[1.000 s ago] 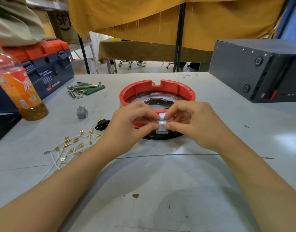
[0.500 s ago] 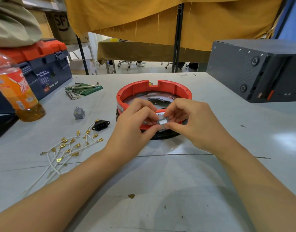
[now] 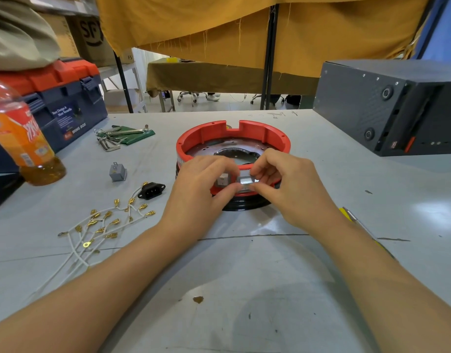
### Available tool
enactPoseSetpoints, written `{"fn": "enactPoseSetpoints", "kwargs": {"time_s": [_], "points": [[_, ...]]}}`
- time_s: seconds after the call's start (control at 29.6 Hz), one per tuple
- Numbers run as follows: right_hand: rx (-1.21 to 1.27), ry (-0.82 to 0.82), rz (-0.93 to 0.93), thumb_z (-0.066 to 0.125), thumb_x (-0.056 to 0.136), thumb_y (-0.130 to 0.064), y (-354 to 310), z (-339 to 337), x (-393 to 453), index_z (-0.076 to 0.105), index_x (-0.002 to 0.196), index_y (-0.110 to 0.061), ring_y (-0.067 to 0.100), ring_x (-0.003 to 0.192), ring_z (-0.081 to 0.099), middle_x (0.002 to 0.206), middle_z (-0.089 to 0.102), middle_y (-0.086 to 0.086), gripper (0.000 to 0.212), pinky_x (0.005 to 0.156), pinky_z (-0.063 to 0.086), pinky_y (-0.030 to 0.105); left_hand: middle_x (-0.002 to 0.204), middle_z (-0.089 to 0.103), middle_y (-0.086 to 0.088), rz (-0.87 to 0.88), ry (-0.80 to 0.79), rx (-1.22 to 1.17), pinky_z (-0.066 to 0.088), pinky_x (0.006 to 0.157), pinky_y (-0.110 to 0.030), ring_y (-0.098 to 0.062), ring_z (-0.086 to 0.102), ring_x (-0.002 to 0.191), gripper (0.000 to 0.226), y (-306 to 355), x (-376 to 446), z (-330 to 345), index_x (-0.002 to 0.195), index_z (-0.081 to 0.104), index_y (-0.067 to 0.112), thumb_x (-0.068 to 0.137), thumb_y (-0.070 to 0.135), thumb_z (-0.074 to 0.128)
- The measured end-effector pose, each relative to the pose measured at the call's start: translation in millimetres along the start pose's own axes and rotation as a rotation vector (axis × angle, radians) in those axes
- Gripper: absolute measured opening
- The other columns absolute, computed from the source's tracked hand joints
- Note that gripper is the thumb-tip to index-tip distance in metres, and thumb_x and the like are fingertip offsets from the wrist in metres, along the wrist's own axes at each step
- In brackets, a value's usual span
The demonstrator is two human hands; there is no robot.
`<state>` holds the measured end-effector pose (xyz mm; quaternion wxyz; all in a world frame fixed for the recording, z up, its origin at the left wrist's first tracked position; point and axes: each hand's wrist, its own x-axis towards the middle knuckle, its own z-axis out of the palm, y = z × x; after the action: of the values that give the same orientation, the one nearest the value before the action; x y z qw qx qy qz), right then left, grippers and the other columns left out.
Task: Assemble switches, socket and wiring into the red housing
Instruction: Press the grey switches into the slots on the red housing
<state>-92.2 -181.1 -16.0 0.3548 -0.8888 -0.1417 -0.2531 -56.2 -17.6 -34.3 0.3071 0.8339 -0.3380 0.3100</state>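
Note:
The round red housing [image 3: 255,132] sits on a black base at the table's middle. At its near wall both hands pinch a small grey rocker switch [image 3: 246,180], held against the red wall. My left hand [image 3: 201,192] has its thumb under the switch and fingers curled above. From the right, my right hand [image 3: 293,184] pinches it with thumb and forefinger. A white switch [image 3: 223,179] shows in the wall just to the left, partly behind my left fingers. On the table to the left lie the black socket [image 3: 151,191], white wires with gold terminals [image 3: 104,222] and a small grey part [image 3: 117,171].
Hex keys on a green pouch [image 3: 122,136] lie behind the wires. An orange drink bottle [image 3: 23,141] and a blue-and-red toolbox [image 3: 64,103] stand at the left edge. A black box [image 3: 397,105] fills the back right. A yellow-handled tool [image 3: 348,215] lies by my right forearm.
Both hands carried the grey switch from in front of the housing to its near wall. The white switch beside it has come into sight.

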Motion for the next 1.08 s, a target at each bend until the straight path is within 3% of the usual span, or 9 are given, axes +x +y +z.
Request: {"fn": "enactPoseSetpoints", "kwargs": {"time_s": [0.14, 0.24, 0.34, 0.41, 0.54, 0.71, 1.08], "points": [[-0.125, 0.025, -0.033, 0.071, 0.078, -0.008, 2, 2, 2, 0.062, 0.088, -0.012, 0.012, 0.087, 0.052, 0.096, 0.055, -0.001, 0.015, 0.076, 0.042, 0.018, 0.099, 0.066, 0.002, -0.053, -0.003, -0.004, 0.036, 0.084, -0.019, -0.012, 0.054, 0.095, 0.027, -2, 1, 0, 0.103, 0.065, 0.013, 0.078, 0.019, 0.072], [-0.214, 0.002, -0.013, 0.072, 0.080, -0.022, 6, 1, 3, 0.061, 0.108, -0.019, 0.015, 0.114, 0.045, 0.119, 0.055, -0.003, 0.031, 0.098, 0.031, 0.026, 0.105, 0.066, -0.001, -0.052, -0.024, -0.009, 0.041, 0.089, -0.026, -0.017, 0.057, 0.101, 0.032, -3, 2, 0, 0.109, 0.064, 0.011, 0.079, 0.019, 0.072], [-0.211, -0.054, 0.051, 0.068, 0.082, -0.034, 9, -1, 5, 0.056, 0.123, -0.024, 0.012, 0.120, 0.043, 0.124, 0.056, -0.009, 0.044, 0.108, 0.029, 0.030, 0.109, 0.065, -0.002, -0.057, -0.038, -0.018, 0.044, 0.090, -0.031, -0.018, 0.056, 0.103, 0.034, -3, 3, -2, 0.111, 0.065, 0.010, 0.079, 0.020, 0.073], [-0.193, -0.069, 0.056, 0.067, 0.082, -0.036, 11, -1, 6, 0.058, 0.122, -0.025, 0.006, 0.113, 0.044, 0.117, 0.056, -0.013, 0.043, 0.104, 0.033, 0.030, 0.109, 0.062, -0.001, -0.081, -0.041, -0.018, 0.043, 0.089, -0.028, -0.017, 0.054, 0.103, 0.034, -4, 4, -2, 0.110, 0.066, 0.011, 0.079, 0.022, 0.073], [-0.121, -0.075, 0.079, 0.069, 0.080, -0.036, 14, -1, 9, 0.062, 0.117, -0.026, -0.002, 0.101, 0.041, 0.103, 0.048, -0.023, 0.039, 0.086, 0.032, 0.011, 0.104, 0.056, 0.007, -0.122, -0.056, -0.025, 0.042, 0.087, -0.025, -0.013, 0.050, 0.101, 0.034, -7, 5, -3, 0.109, 0.067, 0.014, 0.078, 0.028, 0.073], [-0.113, -0.038, 0.069, 0.071, 0.080, -0.029, 14, 2, 10, 0.064, 0.114, -0.022, 0.003, 0.100, 0.043, 0.101, 0.050, -0.018, 0.035, 0.090, 0.035, 0.020, 0.100, 0.055, 0.007, -0.146, -0.061, -0.012, 0.039, 0.086, -0.027, -0.014, 0.047, 0.099, 0.032, -8, 7, -2, 0.107, 0.067, 0.017, 0.079, 0.031, 0.072], [-0.127, -0.040, 0.085, 0.071, 0.080, -0.026, 14, 5, 16, 0.066, 0.107, -0.022, 0.009, 0.102, 0.047, 0.098, 0.052, -0.015, 0.028, 0.086, 0.035, 0.019, 0.097, 0.053, 0.006, -0.178, -0.085, -0.049, 0.040, 0.085, -0.030, -0.011, 0.045, 0.096, 0.030, -11, 10, 1, 0.103, 0.065, 0.020, 0.078, 0.034, 0.073]]}}
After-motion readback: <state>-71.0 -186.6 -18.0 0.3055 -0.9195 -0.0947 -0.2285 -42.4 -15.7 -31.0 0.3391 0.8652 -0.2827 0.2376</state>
